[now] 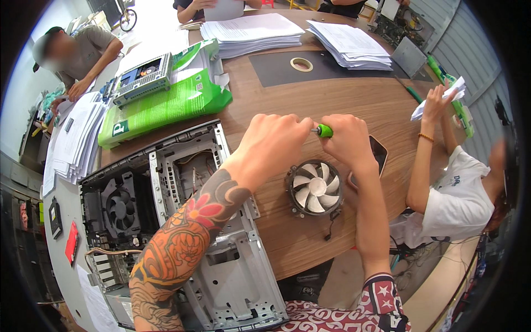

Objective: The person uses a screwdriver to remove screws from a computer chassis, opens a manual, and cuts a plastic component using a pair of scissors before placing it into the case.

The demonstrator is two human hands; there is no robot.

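A screwdriver with a bright green handle [325, 130] is held level between my two fists, above the table. My right hand [349, 141] is closed around the handle. The metal shaft runs into the fingers of my left hand [272, 143], which are closed around it; the rest of the shaft is hidden. Just below my hands, a round cooling fan [317, 187] with pale blades and a short dark cable lies on the wood. Under my left forearm is an opened desktop computer case [243, 268], with a black fan [120, 207] inside.
A phone [378, 154] lies beside my right wrist. Beyond the case, a metal drive unit [145, 79] rests on green paper packaging [166, 110]. Paper stacks [251, 34] and a tape roll [301, 65] are farther back. Other people sit around the table, one at right holding folded paper [442, 99].
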